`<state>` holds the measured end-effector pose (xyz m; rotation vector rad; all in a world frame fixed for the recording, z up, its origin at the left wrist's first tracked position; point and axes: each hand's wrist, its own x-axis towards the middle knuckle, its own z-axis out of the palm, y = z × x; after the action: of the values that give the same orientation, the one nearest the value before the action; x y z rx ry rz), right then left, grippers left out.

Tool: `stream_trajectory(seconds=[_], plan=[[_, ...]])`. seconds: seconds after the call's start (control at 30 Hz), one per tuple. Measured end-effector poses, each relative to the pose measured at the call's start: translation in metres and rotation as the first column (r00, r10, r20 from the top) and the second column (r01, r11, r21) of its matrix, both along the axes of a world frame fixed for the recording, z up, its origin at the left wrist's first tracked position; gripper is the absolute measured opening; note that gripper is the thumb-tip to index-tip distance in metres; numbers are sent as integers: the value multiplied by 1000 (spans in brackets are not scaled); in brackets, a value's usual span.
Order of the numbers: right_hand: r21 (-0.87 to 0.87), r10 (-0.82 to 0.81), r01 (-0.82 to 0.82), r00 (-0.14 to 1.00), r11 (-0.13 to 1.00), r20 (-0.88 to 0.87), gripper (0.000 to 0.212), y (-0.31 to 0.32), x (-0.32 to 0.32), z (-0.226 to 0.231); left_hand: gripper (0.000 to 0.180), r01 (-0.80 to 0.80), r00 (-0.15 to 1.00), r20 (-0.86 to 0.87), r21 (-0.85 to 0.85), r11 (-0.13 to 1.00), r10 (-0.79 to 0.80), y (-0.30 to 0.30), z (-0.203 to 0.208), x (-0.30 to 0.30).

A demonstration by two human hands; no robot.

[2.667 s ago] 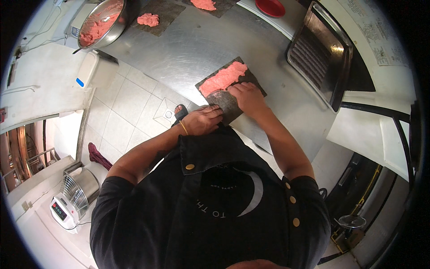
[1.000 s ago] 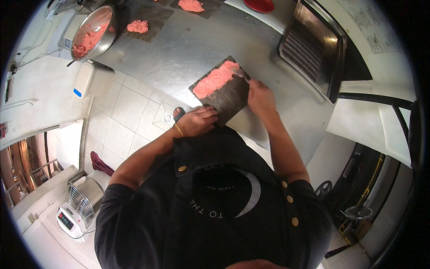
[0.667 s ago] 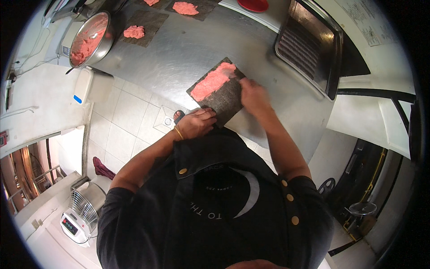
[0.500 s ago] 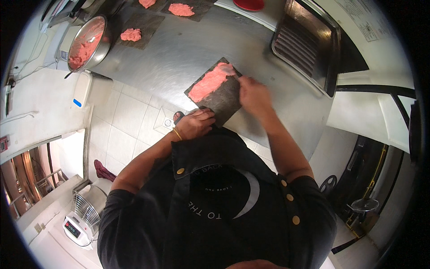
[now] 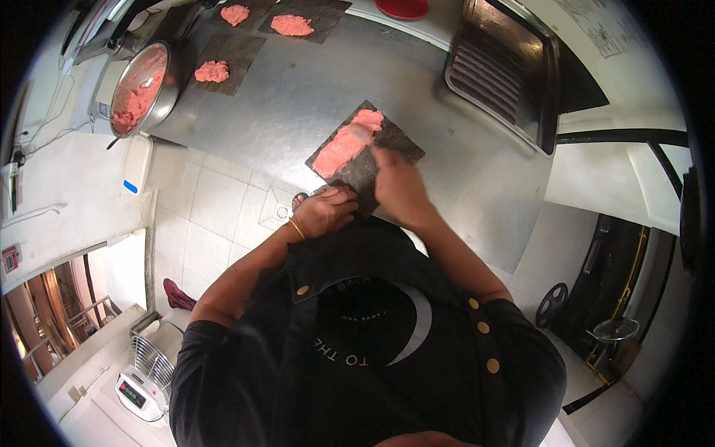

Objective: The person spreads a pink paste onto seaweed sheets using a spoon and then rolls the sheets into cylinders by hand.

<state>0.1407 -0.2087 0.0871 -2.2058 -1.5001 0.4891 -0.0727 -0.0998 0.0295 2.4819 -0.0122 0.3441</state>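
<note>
A dark seaweed sheet (image 5: pixel 391 153) lies slanted at the metal table's front edge, with pink paste (image 5: pixel 339 154) spread in a band over its left part. My right hand (image 5: pixel 402 186) is closed around the handle of a spoon-like tool (image 5: pixel 363 134), blurred by motion, whose end presses on the paste. At the sheet's near left corner my left hand (image 5: pixel 328 210) has its fingers curled onto the edge, gripping it.
A metal bowl (image 5: pixel 168 97) of pink paste stands at the table's left end. Several dark sheets with pink mounds (image 5: pixel 212 71) lie at the far left. A ridged metal tray (image 5: pixel 550 112) and a red plate (image 5: pixel 402 7) are at the far right.
My right hand has swept left and a little nearer, drawing the tool along the paste from its far end toward the middle. The left hand stays at the sheet's edge.
</note>
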Motion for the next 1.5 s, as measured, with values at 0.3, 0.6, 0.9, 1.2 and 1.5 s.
stream_trajectory(seconds=[0.3, 0.6, 0.9, 1.2, 1.5], plan=[[6, -128, 128, 982, 992, 136, 27, 8, 38, -15, 34, 53, 998, -17, 12, 999, -53, 8, 0, -1], [-23, -138, 144, 976, 989, 169, 40, -2, 55, -9, 36, 48, 999, 19, 71, 996, -50, 18, 4, -5], [110, 134, -146, 984, 983, 114, 28, -29, 29, -16, 37, -105, 994, -20, 137, 985, 108, 14, 11, -17], [20, 151, -157, 973, 987, 176, 22, -18, 21, -28, 35, -131, 980, -128, 174, 976, 154, 6, 12, -15], [117, -57, 24, 956, 993, 288, 34, -63, 58, -21, 30, -136, 987, -59, 167, 977, 147, 8, 10, -11]])
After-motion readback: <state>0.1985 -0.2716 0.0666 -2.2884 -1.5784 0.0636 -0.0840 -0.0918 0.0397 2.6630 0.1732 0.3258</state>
